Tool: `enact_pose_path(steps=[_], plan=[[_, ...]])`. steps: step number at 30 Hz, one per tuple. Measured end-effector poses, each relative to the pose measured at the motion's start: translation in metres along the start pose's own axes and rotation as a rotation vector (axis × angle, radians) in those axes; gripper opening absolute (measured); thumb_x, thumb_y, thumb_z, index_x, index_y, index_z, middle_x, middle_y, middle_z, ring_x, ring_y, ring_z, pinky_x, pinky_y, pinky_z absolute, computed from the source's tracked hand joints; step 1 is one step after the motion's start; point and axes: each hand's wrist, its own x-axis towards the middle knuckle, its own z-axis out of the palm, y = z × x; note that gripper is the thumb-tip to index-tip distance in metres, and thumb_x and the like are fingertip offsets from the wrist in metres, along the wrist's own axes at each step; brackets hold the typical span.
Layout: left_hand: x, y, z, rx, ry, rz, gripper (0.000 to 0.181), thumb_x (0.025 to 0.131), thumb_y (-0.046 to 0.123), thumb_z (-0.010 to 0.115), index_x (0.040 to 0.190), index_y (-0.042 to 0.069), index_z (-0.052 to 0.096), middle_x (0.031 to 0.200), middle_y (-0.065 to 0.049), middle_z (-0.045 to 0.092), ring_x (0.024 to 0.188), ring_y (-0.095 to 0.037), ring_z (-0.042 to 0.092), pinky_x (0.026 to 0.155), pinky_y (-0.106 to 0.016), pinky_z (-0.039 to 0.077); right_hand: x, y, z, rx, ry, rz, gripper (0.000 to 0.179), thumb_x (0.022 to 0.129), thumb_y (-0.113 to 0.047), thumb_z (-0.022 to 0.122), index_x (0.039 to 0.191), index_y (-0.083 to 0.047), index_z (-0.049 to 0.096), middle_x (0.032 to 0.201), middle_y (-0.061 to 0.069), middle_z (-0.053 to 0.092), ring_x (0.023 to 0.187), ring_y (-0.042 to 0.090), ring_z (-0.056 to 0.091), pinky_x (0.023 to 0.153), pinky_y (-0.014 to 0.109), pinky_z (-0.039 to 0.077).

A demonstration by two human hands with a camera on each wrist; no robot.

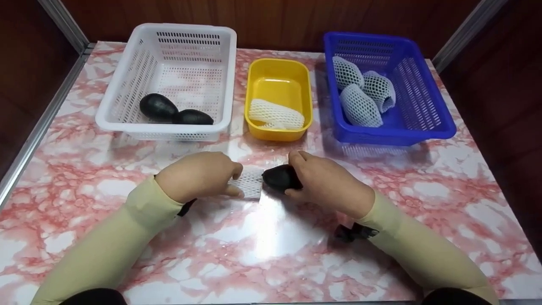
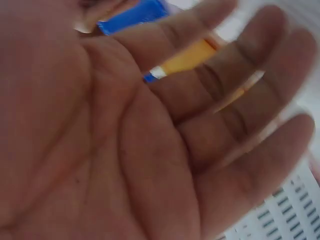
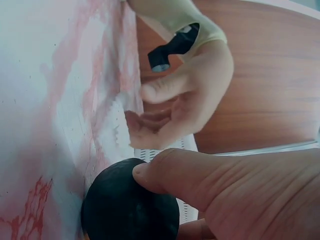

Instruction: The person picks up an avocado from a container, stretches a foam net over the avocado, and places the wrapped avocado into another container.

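A black, egg-shaped avocado (image 1: 278,178) is in my right hand (image 1: 332,182), pinched between thumb and fingers at its right end, low over the tabletop. Its dark rounded side (image 3: 132,205) shows under the thumb in the right wrist view. Just left of the avocado, a white foam net sleeve (image 1: 250,183) lies flat on the table. My left hand (image 1: 198,176) hovers at the sleeve's left end with thumb and index finger apart. The left wrist view shows the left palm (image 2: 150,150) with loosely extended fingers and nothing held.
At the back left, a white basket (image 1: 230,76) contains two black avocados (image 1: 159,108). A yellow tray (image 1: 310,93) with foam net sleeves (image 1: 277,114) stands in the middle. The blue basket (image 1: 432,93) at right holds several net-wrapped pieces (image 1: 360,106).
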Motion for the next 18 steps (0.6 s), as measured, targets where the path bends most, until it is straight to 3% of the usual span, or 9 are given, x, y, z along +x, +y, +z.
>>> enact_pose_path(steps=[4, 7, 13, 18], plan=[[0.007, 0.004, 0.003, 0.027, 0.110, 0.055, 0.034, 0.101, 0.038, 0.078, 0.097, 0.008, 0.064, 0.086, -0.010, 0.065, 0.076, -0.029, 0.063, 0.074, -0.048, 0.056, 0.002, -0.002, 0.001, 0.015, -0.009, 0.014, 0.059, 0.090, -0.039, 0.090, 0.122, -0.001, 0.057, 0.107, 0.014, 0.071, 0.085, 0.030, 0.072, 0.079, 0.047, 0.065], [0.013, 0.008, 0.007, 0.010, 0.157, 0.059, 0.039, 0.102, 0.042, 0.076, 0.100, 0.005, 0.066, 0.088, -0.012, 0.067, 0.077, -0.032, 0.066, 0.075, -0.050, 0.058, 0.001, -0.002, 0.002, 0.021, -0.007, 0.020, 0.062, 0.089, -0.038, 0.092, 0.124, -0.001, 0.057, 0.109, 0.014, 0.070, 0.085, 0.029, 0.071, 0.079, 0.047, 0.065], [0.023, 0.021, 0.020, -0.098, 0.139, -0.080, 0.062, 0.095, 0.061, 0.077, 0.105, 0.000, 0.070, 0.090, -0.017, 0.072, 0.079, -0.038, 0.072, 0.078, -0.055, 0.061, 0.000, -0.001, 0.002, 0.011, 0.014, 0.024, 0.065, 0.087, -0.038, 0.093, 0.126, 0.000, 0.057, 0.108, 0.013, 0.069, 0.083, 0.029, 0.071, 0.077, 0.048, 0.066], [0.027, 0.028, 0.028, -0.086, 0.149, -0.164, 0.065, 0.094, 0.066, 0.074, 0.090, 0.001, 0.073, 0.082, -0.015, 0.071, 0.072, -0.037, 0.070, 0.070, -0.054, 0.061, 0.000, 0.000, 0.004, 0.006, 0.023, 0.014, 0.065, 0.088, -0.038, 0.093, 0.124, 0.001, 0.056, 0.107, 0.014, 0.068, 0.081, 0.030, 0.070, 0.077, 0.048, 0.065]])
